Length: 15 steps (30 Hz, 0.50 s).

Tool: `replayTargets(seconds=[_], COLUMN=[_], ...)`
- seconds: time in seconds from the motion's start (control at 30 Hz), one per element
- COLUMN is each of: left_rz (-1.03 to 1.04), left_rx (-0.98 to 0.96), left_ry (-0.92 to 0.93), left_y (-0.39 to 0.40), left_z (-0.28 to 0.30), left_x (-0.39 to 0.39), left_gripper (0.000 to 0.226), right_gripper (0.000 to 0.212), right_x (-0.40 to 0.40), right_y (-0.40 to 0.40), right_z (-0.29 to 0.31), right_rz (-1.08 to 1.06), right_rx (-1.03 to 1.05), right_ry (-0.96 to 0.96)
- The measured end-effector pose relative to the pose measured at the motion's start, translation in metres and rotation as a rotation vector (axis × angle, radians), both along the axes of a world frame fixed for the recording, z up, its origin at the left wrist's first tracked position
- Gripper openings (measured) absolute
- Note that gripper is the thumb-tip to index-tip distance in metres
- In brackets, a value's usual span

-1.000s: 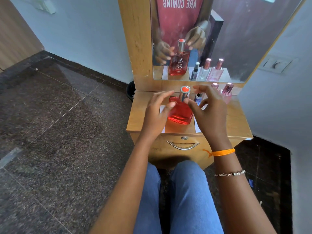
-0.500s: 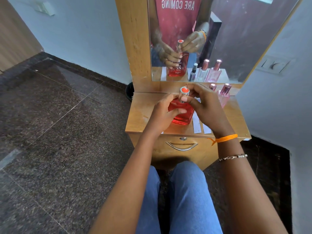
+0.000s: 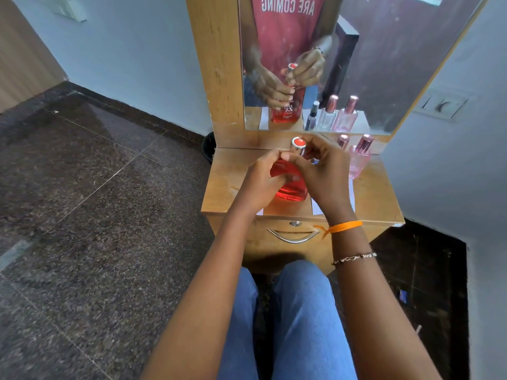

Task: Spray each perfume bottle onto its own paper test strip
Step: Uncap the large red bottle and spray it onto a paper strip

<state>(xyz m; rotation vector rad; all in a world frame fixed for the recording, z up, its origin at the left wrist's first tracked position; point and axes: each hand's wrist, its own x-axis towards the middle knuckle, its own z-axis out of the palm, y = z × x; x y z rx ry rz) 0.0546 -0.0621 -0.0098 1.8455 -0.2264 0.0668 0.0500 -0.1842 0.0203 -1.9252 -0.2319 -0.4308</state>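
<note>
A red perfume bottle (image 3: 291, 187) with a silver cap (image 3: 298, 144) stands on the wooden dresser top (image 3: 227, 185). My left hand (image 3: 262, 181) wraps around the bottle's body. My right hand (image 3: 326, 171) pinches the cap from the right side. White paper test strips lie under the bottle; one strip (image 3: 317, 208) shows beside my right wrist, another strip's corner (image 3: 259, 212) shows under my left wrist. Two pink bottles (image 3: 359, 157) with rose caps stand at the back right, partly hidden by my right hand.
A mirror (image 3: 384, 64) rises behind the dresser and reflects the hands and bottles. The dresser has a drawer with a metal handle (image 3: 293, 237). My knees in blue jeans (image 3: 299, 311) sit close to the front. A wall switch (image 3: 441, 104) is on the right wall.
Both hands closed in on the red bottle: the left hand went from beside it to gripping its body, and the right hand took hold of the cap.
</note>
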Motion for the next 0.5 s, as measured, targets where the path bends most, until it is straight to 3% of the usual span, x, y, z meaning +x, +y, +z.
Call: replayTargets(seconds=[0.17, 0.3, 0.4, 0.5], left_rz=[-0.025, -0.047, -0.046, -0.018], left_rx=[0.026, 0.025, 0.011, 0.003], left_ry=[0.015, 0.035, 0.035, 0.027], left_y=[0.002, 0.005, 0.003, 0.001], left_z=[0.002, 0.002, 0.002, 0.001], left_x=[0.001, 0.001, 0.001, -0.002], left_gripper=[0.036, 0.037, 0.039, 0.038], right_gripper=[0.020, 0.033, 0.040, 0.034], right_x=[0.016, 0.025, 0.032, 0.021], right_y=[-0.025, -0.037, -0.052, -0.058], right_z=[0.017, 0.041, 0.061, 0.052], right_rz=[0.281, 0.579, 0.628, 0.563], right_rx=[-0.134, -0.093, -0.073, -0.065], right_ry=[0.100, 0.194, 0.151, 0.234])
